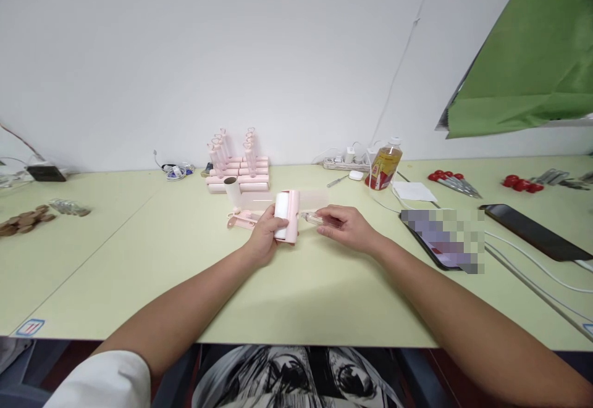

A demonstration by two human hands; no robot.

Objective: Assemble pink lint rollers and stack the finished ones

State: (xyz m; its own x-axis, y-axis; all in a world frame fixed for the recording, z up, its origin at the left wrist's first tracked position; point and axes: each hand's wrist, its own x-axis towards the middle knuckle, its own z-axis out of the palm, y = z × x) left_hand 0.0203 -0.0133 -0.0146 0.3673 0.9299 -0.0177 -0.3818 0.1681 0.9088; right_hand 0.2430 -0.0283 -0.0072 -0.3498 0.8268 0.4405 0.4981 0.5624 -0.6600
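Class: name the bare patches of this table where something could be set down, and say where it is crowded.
Bare: the near table between the forearms; the stretch left of the left hand. Crowded: around the pink roller stack, and from the bottle rightward.

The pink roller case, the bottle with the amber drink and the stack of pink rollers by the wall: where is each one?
pink roller case [291, 218], head view, on its pink side edge.
bottle [383, 167], head view, on its label.
stack of pink rollers [241, 173], head view, on the stacked pink bodies.
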